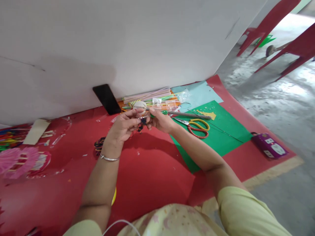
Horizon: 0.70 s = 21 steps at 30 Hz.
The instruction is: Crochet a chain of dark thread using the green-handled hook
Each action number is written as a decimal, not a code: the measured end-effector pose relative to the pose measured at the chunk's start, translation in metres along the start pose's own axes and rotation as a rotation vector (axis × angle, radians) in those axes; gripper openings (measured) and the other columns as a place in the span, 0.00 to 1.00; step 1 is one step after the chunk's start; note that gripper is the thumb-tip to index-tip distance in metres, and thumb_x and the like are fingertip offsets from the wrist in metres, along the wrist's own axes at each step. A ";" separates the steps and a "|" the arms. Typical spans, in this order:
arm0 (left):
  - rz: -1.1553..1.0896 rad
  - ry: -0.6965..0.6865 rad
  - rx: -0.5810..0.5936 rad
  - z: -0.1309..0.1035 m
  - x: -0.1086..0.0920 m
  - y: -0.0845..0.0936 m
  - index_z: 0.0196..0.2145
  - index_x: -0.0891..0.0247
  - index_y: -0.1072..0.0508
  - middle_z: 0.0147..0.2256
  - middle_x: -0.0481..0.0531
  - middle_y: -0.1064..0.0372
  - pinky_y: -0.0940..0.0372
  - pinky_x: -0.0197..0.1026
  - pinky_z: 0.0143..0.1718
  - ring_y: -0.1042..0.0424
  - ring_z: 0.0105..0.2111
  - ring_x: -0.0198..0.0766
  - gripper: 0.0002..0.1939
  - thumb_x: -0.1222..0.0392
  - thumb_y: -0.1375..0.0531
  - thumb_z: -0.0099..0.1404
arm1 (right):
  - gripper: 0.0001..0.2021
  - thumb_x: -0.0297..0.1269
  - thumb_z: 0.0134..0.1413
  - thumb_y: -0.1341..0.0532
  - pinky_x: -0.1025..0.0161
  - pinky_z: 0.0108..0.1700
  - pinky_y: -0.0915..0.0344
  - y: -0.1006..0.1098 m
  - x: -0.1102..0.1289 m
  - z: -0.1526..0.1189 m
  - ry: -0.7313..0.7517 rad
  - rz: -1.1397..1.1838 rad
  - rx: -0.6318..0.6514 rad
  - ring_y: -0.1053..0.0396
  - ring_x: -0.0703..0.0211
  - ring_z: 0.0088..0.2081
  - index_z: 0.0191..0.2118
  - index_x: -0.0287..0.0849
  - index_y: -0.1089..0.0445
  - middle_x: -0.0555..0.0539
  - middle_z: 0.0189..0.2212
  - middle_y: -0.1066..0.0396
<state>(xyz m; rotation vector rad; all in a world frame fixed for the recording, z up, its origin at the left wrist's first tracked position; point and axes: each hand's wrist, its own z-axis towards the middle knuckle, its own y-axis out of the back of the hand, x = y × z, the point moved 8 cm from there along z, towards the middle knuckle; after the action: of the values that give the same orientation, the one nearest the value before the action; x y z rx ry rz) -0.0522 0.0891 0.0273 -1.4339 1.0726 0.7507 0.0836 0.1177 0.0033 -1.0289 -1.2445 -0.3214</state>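
My left hand (125, 126) is closed in a pinch on a small dark blue piece (143, 121), which looks like yarn work; its exact kind is hard to make out. From the right, my right hand (162, 122) is closed around a green-handled tool (164, 112) with a thin metal shaft. The shaft's tip reaches the dark piece between the hands. Dark threads hang below the fingers. A small ball of dark multicoloured yarn (99, 146) lies beside my left wrist. Scissors (194, 126) with yellow and red handles rest right of my right hand.
A black phone (107, 99) leans on the wall. Coloured sticks (147, 95) lie behind my hands. A green sheet (221, 131) and purple box (269, 146) are at right. Pink paper pieces (21, 160) lie left on the red sheet (147, 173). Red chairs (299, 44) stand beyond.
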 end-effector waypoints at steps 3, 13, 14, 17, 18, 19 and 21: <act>0.015 -0.055 -0.045 -0.001 -0.004 0.001 0.42 0.62 0.10 0.30 0.50 0.21 0.49 0.30 0.20 0.34 0.22 0.27 0.25 0.69 0.21 0.42 | 0.28 0.67 0.69 0.35 0.69 0.23 0.31 0.006 -0.001 0.000 0.036 -0.013 -0.078 0.24 0.65 0.26 0.37 0.43 0.29 0.51 0.34 0.25; 0.133 -0.214 -0.106 -0.001 -0.011 0.006 0.44 0.61 0.10 0.31 0.50 0.18 0.28 0.36 0.35 0.22 0.31 0.34 0.27 0.68 0.19 0.43 | 0.34 0.77 0.64 0.38 0.69 0.22 0.31 0.002 0.012 -0.005 0.175 -0.194 0.054 0.21 0.61 0.31 0.41 0.44 0.29 0.49 0.39 0.28; 0.134 -0.212 -0.104 -0.001 -0.010 0.007 0.45 0.61 0.10 0.31 0.50 0.18 0.28 0.36 0.35 0.22 0.31 0.34 0.27 0.68 0.19 0.43 | 0.35 0.77 0.62 0.37 0.69 0.23 0.31 0.002 0.013 -0.005 0.190 -0.183 0.053 0.22 0.62 0.31 0.39 0.43 0.30 0.49 0.38 0.28; 0.157 -0.205 -0.066 0.000 -0.008 0.006 0.47 0.61 0.11 0.31 0.49 0.19 0.26 0.38 0.38 0.22 0.32 0.35 0.28 0.67 0.18 0.45 | 0.36 0.78 0.60 0.35 0.69 0.23 0.35 0.002 0.016 -0.003 0.225 -0.155 0.046 0.28 0.64 0.30 0.35 0.42 0.30 0.49 0.36 0.29; 0.169 -0.202 -0.044 0.000 -0.007 0.004 0.48 0.61 0.11 0.31 0.49 0.19 0.25 0.39 0.39 0.21 0.32 0.36 0.29 0.66 0.18 0.45 | 0.36 0.77 0.61 0.35 0.70 0.23 0.37 0.002 0.017 -0.002 0.238 -0.149 0.042 0.30 0.65 0.29 0.35 0.42 0.30 0.49 0.35 0.30; 0.177 -0.200 -0.026 0.000 -0.007 0.003 0.48 0.61 0.11 0.31 0.48 0.19 0.24 0.40 0.39 0.21 0.32 0.36 0.30 0.66 0.17 0.45 | 0.35 0.76 0.61 0.35 0.70 0.23 0.39 0.004 0.017 -0.001 0.252 -0.140 0.033 0.32 0.66 0.28 0.34 0.42 0.29 0.50 0.34 0.30; 0.175 -0.198 0.000 0.000 -0.008 0.000 0.48 0.60 0.11 0.30 0.47 0.20 0.24 0.40 0.39 0.22 0.32 0.35 0.30 0.66 0.16 0.45 | 0.34 0.75 0.62 0.35 0.70 0.24 0.41 0.007 0.017 0.000 0.268 -0.115 0.006 0.35 0.66 0.28 0.33 0.42 0.29 0.50 0.32 0.31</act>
<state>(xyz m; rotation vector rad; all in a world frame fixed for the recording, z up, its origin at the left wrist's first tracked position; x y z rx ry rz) -0.0551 0.0902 0.0341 -1.2473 1.0522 0.9966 0.0944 0.1263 0.0153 -0.8783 -1.0628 -0.5264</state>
